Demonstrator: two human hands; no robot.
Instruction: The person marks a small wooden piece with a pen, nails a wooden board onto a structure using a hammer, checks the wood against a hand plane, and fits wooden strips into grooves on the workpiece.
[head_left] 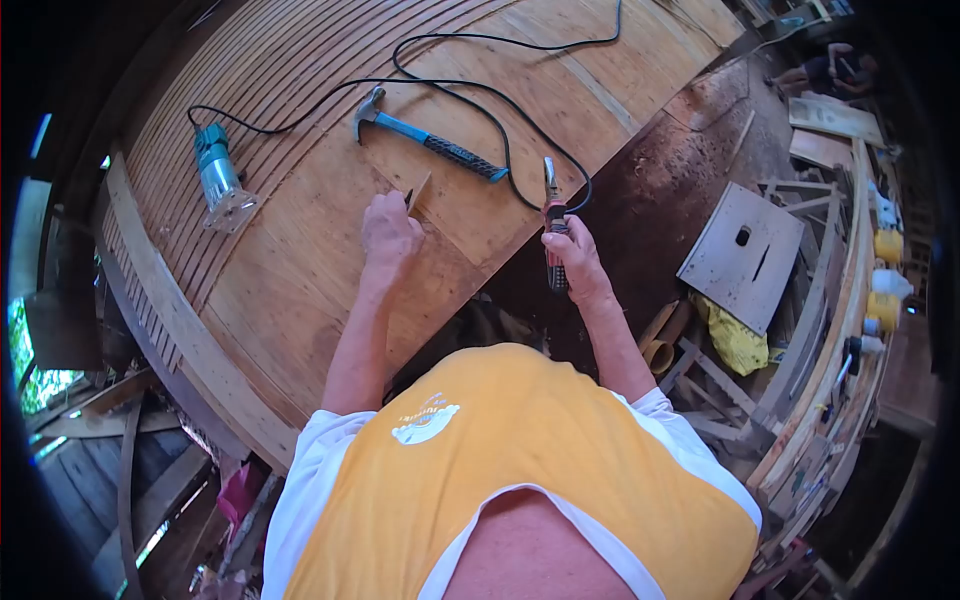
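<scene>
My left hand [391, 238] is closed low over the wooden panel [290, 285]. A small dark tip shows above its fingers; the rest of what they grip is hidden. Beside these fingers a thin wood strip [423, 188] stands out from the panel. My right hand [577, 260] is wrapped round pliers [555, 215] with red and black handles, metal head pointing away from me, near the panel's edge. Farther up the panel lies a claw hammer [430, 140] with a blue and black handle.
A teal trim router [218, 180] rests on the grooved part at left, its black cord [470, 85] looping across the panel. Right of the panel, a slotted board [745, 255] leans by timber offcuts and a yellow sack [735, 335]. Another person [840, 70] sits far right.
</scene>
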